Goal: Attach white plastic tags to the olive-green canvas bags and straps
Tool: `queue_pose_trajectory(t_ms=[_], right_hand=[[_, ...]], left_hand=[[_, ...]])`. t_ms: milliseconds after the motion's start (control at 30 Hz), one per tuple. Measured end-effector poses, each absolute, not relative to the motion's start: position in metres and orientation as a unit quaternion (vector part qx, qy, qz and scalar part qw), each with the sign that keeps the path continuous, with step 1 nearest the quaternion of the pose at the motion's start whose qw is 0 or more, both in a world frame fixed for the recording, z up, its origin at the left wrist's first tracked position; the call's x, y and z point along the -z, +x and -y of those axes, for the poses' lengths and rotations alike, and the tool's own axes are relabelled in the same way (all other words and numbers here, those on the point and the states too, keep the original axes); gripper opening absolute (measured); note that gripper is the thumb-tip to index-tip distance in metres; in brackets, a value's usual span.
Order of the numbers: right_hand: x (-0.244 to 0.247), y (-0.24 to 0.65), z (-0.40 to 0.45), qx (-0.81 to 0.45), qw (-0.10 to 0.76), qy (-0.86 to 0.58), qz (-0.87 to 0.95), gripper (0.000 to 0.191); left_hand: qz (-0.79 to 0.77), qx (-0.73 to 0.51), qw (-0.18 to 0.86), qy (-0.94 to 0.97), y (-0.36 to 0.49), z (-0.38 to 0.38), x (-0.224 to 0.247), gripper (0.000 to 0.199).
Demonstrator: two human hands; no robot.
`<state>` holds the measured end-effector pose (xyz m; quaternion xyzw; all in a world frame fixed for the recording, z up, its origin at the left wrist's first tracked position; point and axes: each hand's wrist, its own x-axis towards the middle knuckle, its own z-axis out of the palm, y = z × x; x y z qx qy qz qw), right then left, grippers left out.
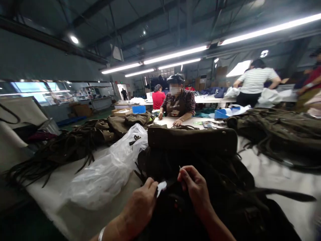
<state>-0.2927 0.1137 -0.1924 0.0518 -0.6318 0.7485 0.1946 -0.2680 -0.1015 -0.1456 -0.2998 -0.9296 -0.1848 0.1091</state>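
A large dark olive bag (193,142) lies on the worktable before me, with a strap reaching right; much of its body is lost in shadow. Over the bag, my left hand (140,204) is closed, and a small white scrap (162,187), perhaps paper or cloth, sticks out at its fingertips. Thumb and index finger of my right hand (195,185) pinch a thin pale sliver (180,167) whose tip points up; its kind is too small to tell. The two hands are apart. A crumpled clear plastic bag (107,170) lies left of the dark one.
Piles of olive bags with dangling straps stand at left (85,134) and right (283,134) on the pale table (52,187). Across it sits a co-worker (178,100) with both hands on the tabletop. A blue bin (222,113) stands back right. Other people work behind.
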Motion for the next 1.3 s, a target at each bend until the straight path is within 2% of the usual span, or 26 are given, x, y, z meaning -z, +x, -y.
queue_pose_trajectory(t_ms=[100, 200, 267, 333, 400, 533, 667, 767, 833, 933, 1033, 1100, 1200, 1300], right_hand=[[0.194, -0.292, -0.111, -0.744, 0.184, 0.06, 0.639, 0.035], [0.196, -0.293, -0.111, -0.739, 0.177, 0.058, 0.648, 0.034], [0.198, -0.294, -0.112, -0.734, 0.179, 0.056, 0.653, 0.034], [0.2, -0.295, -0.112, -0.726, 0.183, 0.058, 0.66, 0.035], [0.202, -0.295, -0.111, -0.716, 0.179, 0.065, 0.671, 0.035], [0.203, -0.294, -0.11, -0.694, 0.17, 0.071, 0.696, 0.035], [0.201, -0.293, -0.109, -0.687, 0.175, 0.07, 0.701, 0.034], [0.2, -0.291, -0.109, -0.686, 0.168, 0.076, 0.704, 0.033], [0.202, -0.292, -0.109, -0.681, 0.164, 0.08, 0.709, 0.033], [0.204, -0.293, -0.108, -0.672, 0.169, 0.079, 0.717, 0.033], [0.202, -0.293, -0.108, -0.671, 0.181, 0.084, 0.714, 0.033], [0.199, -0.292, -0.109, -0.688, 0.178, 0.085, 0.698, 0.034], [0.196, -0.292, -0.111, -0.726, 0.169, 0.069, 0.663, 0.037], [0.196, -0.293, -0.113, -0.741, 0.176, 0.046, 0.646, 0.04]], left_hand=[[0.923, 0.209, 0.055, -0.317, -0.269, 0.096, 0.151, 0.037], [0.902, 0.272, -0.015, -0.335, -0.277, 0.102, 0.129, 0.032], [0.884, 0.308, -0.06, -0.346, -0.283, 0.105, 0.117, 0.042], [0.87, 0.342, -0.103, -0.339, -0.288, 0.106, 0.115, 0.039], [0.858, 0.383, -0.147, -0.31, -0.29, 0.106, 0.12, 0.038], [0.824, 0.488, -0.21, -0.198, -0.29, 0.117, 0.117, 0.053], [0.836, 0.501, -0.172, -0.141, -0.278, 0.153, 0.073, 0.055], [0.895, 0.416, -0.108, -0.119, -0.261, 0.177, 0.037, 0.034], [0.918, 0.364, -0.102, -0.121, -0.252, 0.178, 0.028, 0.026], [0.889, 0.394, -0.198, -0.127, -0.257, 0.153, 0.043, 0.02], [0.768, 0.555, -0.31, -0.083, -0.279, 0.114, 0.077, 0.022], [0.718, 0.618, -0.314, -0.067, -0.292, 0.094, 0.096, 0.031], [0.63, 0.708, -0.309, -0.084, -0.299, 0.079, 0.107, 0.032], [0.629, 0.707, -0.309, -0.099, -0.3, 0.077, 0.108, 0.038]])
